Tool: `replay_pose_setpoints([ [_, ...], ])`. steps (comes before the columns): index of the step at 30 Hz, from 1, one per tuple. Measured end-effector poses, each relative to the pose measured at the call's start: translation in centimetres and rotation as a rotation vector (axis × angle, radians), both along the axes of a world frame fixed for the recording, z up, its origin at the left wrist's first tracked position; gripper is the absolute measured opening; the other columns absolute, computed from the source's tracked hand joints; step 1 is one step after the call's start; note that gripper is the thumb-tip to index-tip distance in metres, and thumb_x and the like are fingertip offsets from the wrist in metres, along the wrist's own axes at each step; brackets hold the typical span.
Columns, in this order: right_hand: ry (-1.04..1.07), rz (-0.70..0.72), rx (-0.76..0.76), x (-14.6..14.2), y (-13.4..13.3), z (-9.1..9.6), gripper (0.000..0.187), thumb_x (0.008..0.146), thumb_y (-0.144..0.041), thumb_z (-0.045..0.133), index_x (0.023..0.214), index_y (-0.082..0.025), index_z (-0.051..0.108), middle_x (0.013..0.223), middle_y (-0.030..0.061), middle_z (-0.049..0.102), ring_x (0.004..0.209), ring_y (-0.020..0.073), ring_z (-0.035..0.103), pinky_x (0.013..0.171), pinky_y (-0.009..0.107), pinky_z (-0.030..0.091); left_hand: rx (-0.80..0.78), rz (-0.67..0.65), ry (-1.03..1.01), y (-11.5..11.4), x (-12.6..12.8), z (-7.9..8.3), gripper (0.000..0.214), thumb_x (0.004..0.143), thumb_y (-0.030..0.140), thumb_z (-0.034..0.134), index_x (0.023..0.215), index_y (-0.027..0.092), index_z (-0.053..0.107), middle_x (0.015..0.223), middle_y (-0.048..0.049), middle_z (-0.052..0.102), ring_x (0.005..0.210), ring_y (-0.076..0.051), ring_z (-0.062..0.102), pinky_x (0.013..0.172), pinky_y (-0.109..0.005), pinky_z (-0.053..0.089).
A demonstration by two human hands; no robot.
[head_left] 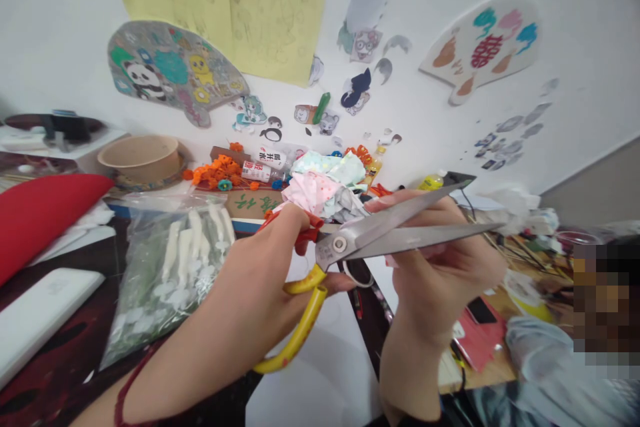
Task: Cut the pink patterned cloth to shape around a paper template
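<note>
1 head-worn camera, facing forward and down, close above left hand [235,287] and right hand [443,280]

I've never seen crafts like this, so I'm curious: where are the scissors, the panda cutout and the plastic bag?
Scissors [400,237]: head view, on the steel blade.
Panda cutout [143,80]: head view, on the panda's body.
Plastic bag [150,307]: head view, on the clear front.

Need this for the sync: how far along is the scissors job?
Looks done: white shapes sit in a clear plastic bag, and orange flowers lie bunched beyond it. In hand: the left hand grips the yellow handles of steel scissors, the right hand at the blades, nothing visibly being cut. Left: a crumpled pastel pile looks unworked, though that's a judgement.
</note>
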State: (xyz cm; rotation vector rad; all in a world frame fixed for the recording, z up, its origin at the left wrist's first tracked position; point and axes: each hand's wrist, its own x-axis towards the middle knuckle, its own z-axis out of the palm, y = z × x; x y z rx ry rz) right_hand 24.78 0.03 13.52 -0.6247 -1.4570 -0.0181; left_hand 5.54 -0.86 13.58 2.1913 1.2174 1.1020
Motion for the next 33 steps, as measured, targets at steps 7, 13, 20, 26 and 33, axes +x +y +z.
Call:
replay_pose_setpoints([
  [7,-0.078,-0.014,0.024,0.5,-0.2,0.4,0.020,0.079,-0.009,0.077,0.090,-0.025,0.079,0.091,0.0009,0.081,0.083,0.0197,0.075,0.072,0.037,0.062,-0.010,0.020,-0.010,-0.1,-0.2,-0.7,0.043,0.083,0.048,0.075,0.106,0.027,0.046,0.095,-0.0016,0.067,0.083,-0.025,0.070,0.066,-0.037,0.053],
  [13,-0.061,-0.025,0.005,0.2,-0.3,0.6,0.015,0.081,-0.012,0.076,0.086,-0.027,0.078,0.083,-0.0010,0.079,0.077,0.0186,0.074,0.067,0.036,0.061,-0.049,0.012,-0.093,-0.2,-0.3,-1.3,0.056,0.081,0.041,0.071,0.123,0.025,0.037,0.128,-0.0144,0.058,0.112,-0.032,0.062,0.089,-0.051,0.057],
  [20,0.025,0.018,-0.055,-0.3,-0.1,0.1,0.016,0.078,-0.011,0.079,0.088,-0.025,0.079,0.084,-0.0020,0.079,0.077,0.0167,0.073,0.069,0.034,0.060,0.012,0.012,-0.061,0.2,0.0,-1.6,0.043,0.085,0.041,0.068,0.114,0.026,0.041,0.103,-0.0052,0.063,0.084,-0.022,0.063,0.070,-0.036,0.053],
  [26,0.061,0.020,-0.020,-0.4,-0.1,-0.1,0.017,0.076,-0.008,0.077,0.083,-0.023,0.078,0.082,-0.0021,0.078,0.072,0.0156,0.070,0.064,0.033,0.055,-0.031,0.068,-0.094,0.0,0.2,-1.6,0.051,0.079,0.050,0.076,0.110,0.025,0.045,0.097,-0.0035,0.064,0.082,-0.023,0.063,0.068,-0.034,0.051],
  [33,0.019,0.012,-0.007,-0.4,-0.5,0.3,0.021,0.074,-0.006,0.077,0.086,-0.024,0.079,0.084,-0.0018,0.078,0.075,0.0160,0.070,0.066,0.032,0.056,-0.039,0.060,-0.120,-0.3,0.4,-1.1,0.048,0.078,0.051,0.077,0.106,0.025,0.048,0.094,-0.0023,0.064,0.080,-0.021,0.063,0.068,-0.033,0.050],
])
